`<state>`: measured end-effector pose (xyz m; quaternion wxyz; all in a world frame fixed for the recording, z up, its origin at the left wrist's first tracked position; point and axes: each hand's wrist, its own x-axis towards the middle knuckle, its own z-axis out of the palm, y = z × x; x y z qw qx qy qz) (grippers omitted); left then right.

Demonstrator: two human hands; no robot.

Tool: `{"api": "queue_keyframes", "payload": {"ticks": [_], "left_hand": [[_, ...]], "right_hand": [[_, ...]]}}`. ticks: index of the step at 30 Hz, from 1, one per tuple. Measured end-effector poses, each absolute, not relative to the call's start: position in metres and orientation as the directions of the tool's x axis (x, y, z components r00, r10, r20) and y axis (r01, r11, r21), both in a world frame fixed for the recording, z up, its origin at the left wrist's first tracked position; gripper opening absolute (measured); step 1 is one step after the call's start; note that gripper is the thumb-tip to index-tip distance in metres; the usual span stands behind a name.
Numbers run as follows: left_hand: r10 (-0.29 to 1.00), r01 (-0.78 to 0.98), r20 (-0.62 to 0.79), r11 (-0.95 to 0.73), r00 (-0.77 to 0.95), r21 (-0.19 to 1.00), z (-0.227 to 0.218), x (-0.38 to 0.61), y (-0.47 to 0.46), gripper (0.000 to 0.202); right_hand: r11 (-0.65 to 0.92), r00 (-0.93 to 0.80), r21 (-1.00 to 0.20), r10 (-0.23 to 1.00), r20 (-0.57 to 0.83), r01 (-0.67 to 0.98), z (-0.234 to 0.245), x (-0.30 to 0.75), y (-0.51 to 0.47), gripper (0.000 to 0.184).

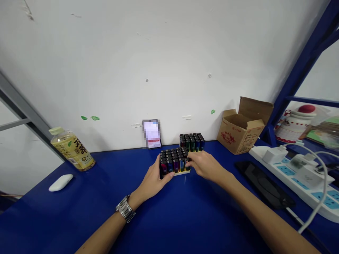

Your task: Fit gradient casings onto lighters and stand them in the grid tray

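A tray of several upright lighters [173, 160] with black tops stands on the blue table [106, 190]. My left hand [153, 180], with a metal watch on its wrist, grips the tray's left front corner. My right hand [203, 164] closes on the tray's right side, fingers curled at the lighters there. A second tray of lighters [192, 141] stands just behind it by the wall.
An open cardboard box [242, 132] sits at the back right, with a black phone [262, 183] and a white power strip [296, 173] beyond it. A tea bottle [72, 148] and a white mouse [60, 182] lie at the left. A small phone [152, 134] leans on the wall.
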<state>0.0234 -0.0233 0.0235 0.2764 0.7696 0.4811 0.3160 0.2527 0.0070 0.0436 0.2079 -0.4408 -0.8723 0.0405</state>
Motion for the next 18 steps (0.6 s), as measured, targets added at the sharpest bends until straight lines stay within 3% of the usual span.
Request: {"api": "queue_keyframes", "payload": {"ticks": [5, 7, 9, 13, 18], "left_hand": [[0.911, 0.572, 0.241, -0.400, 0.334, 0.717, 0.016, 0.020, -0.021, 0.075], [0.936, 0.578, 0.230, -0.345, 0.265, 0.740, 0.008, 0.017, -0.019, 0.076], [0.970, 0.541, 0.197, -0.245, 0.145, 0.805, 0.002, 0.017, -0.016, 0.072], [0.994, 0.303, 0.094, -0.073, -0.056, 0.950, -0.001, 0.028, -0.006, 0.070], [0.983, -0.025, 0.102, -0.107, -0.156, 0.994, 0.000, 0.055, 0.005, 0.066]], "right_hand": [[0.480, -0.441, -0.442, 0.876, 0.195, 0.757, 0.032, 0.261, 0.017, 0.028], [0.482, -0.433, -0.547, 0.873, 0.226, 0.685, 0.022, 0.267, 0.024, 0.034], [0.499, -0.377, -0.672, 0.864, 0.334, 0.547, 0.010, 0.269, 0.029, 0.053], [0.378, -0.274, -0.892, 0.911, 0.309, 0.249, -0.008, 0.252, 0.028, 0.053], [0.197, -0.158, -0.980, 0.969, 0.188, 0.039, -0.007, 0.216, 0.017, 0.064]]}}
